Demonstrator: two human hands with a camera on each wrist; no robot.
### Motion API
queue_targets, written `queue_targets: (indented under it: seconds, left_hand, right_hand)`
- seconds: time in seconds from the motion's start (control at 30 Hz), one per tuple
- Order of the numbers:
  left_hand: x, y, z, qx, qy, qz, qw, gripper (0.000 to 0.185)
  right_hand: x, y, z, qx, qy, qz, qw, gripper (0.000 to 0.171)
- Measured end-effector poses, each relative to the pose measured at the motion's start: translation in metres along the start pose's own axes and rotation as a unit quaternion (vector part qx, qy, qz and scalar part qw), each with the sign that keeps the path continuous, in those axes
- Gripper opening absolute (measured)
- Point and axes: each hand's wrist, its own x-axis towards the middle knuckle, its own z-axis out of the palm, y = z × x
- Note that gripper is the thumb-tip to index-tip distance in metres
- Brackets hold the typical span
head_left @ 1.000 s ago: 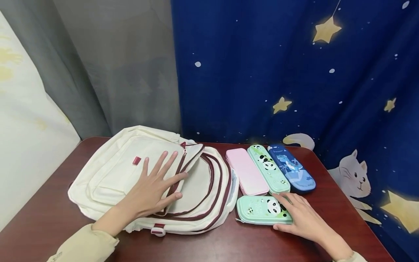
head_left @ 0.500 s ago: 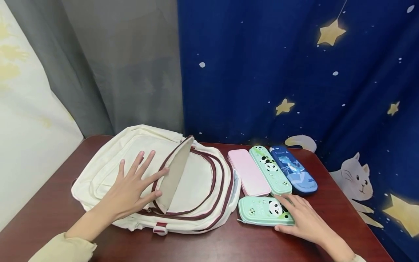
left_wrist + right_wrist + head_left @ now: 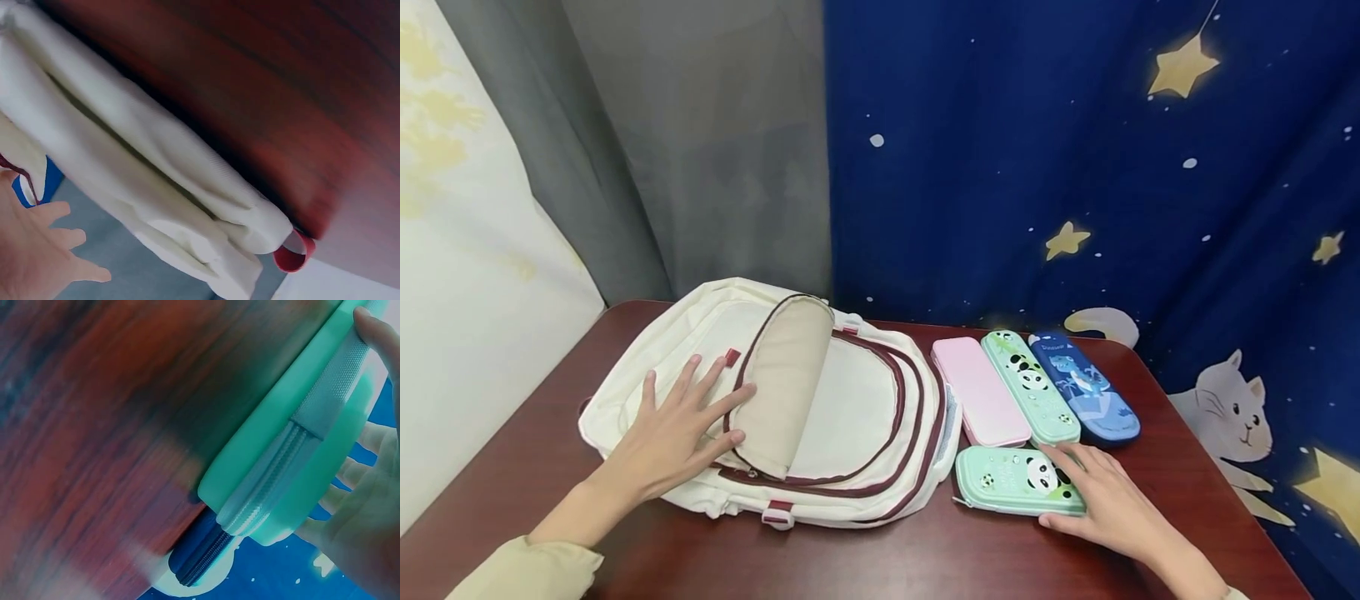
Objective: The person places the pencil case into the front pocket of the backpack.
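Note:
A cream backpack (image 3: 865, 408) with dark red zipper trim lies flat at the left of the table. Its front pocket flap (image 3: 790, 383) is folded back to the left, showing a beige lining. My left hand (image 3: 666, 433), fingers spread, lies over the bag with thumb and forefinger at the flap's edge. At the right, my right hand (image 3: 1105, 500) holds the right end of a mint green panda pencil case (image 3: 1007, 483), thumb on its near side and fingers at its far side. The right wrist view shows the thumb (image 3: 372, 331) against its zipper side.
Behind the held case lie a pink pencil case (image 3: 981, 392), another green panda pencil case (image 3: 1030, 387) and a dark blue dinosaur pencil case (image 3: 1086, 387). Curtains (image 3: 940, 167) hang behind the dark red table (image 3: 880, 567).
My left hand has moved left, and the pocket flap has folded back with it, widening the opening. The right hand stays at the green case. The view has shifted slightly.

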Motion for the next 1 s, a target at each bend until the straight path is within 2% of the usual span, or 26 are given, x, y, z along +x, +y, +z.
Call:
queue_targets:
  seconds: [0.13,0.27,0.5,0.67,0.83,1.0]
  left_hand:
    - [0.001,-0.007,0.003,0.006,-0.001,-0.004,1.0000,0.054]
    - [-0.001,-0.014,0.003,-0.003,-0.018,-0.026,0.9995,0.054]
    - [-0.006,-0.023,0.005,-0.065,-0.063,-0.066,0.9936,0.055]
    - [-0.007,-0.024,0.009,-0.110,-0.070,-0.073,0.9888,0.052]
    - [-0.006,-0.022,0.015,-0.130,-0.071,-0.074,0.9861,0.048]
    - [-0.006,-0.021,0.015,-0.147,-0.074,-0.077,0.9834,0.055]
  right_hand:
    - [0.001,0.001,0.001,0.004,0.002,-0.003,1.000,0.085]
    - [0.002,0.001,0.002,0.008,0.003,-0.003,1.000,0.085]
    - [0.003,0.002,0.002,0.007,0.008,-0.001,1.000,0.085]
    - [0.002,0.004,0.003,0.013,0.007,0.006,1.000,0.086]
    - [-0.002,0.005,0.004,0.017,0.000,0.017,1.000,0.086]
    - [-0.002,0.004,0.004,0.019,0.006,0.013,1.000,0.085]
